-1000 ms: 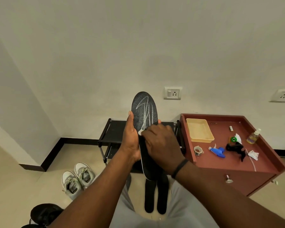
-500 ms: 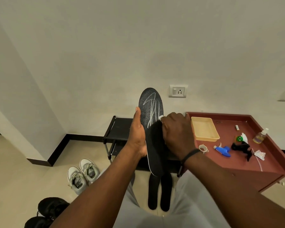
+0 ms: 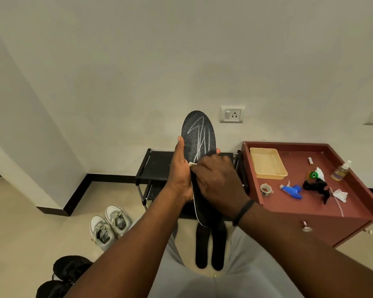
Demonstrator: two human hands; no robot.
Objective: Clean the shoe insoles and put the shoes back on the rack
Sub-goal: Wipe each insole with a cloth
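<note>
Since the frame 0.5 s earlier, the right hand (image 3: pixel 218 179) has slid from the insole's (image 3: pixel 199 136) right edge back across its middle, toward the left thumb. We see the right fingers curled, pinching a small pale wipe (image 3: pixel 192 164) against the insole; only a corner of the wipe shows, and what it is made of we cannot tell. The left hand (image 3: pixel 181 171) grips the insole's left edge, thumb along the rim, its fingertips just showing past the right edge. Both hands hide the insole's middle; its heel end shows below the right wrist. We see the insole held upright before the black shoe rack (image 3: pixel 157 166), long axis near vertical, toe end up, scribbled white marks on the toe. 2 more dark insoles (image 3: pixel 210 246) lie on the floor between the knees, partly covered. White shoes (image 3: pixel 109 224) stand at left; black shoes (image 3: pixel 67 274) are cut off at the bottom edge.
</note>
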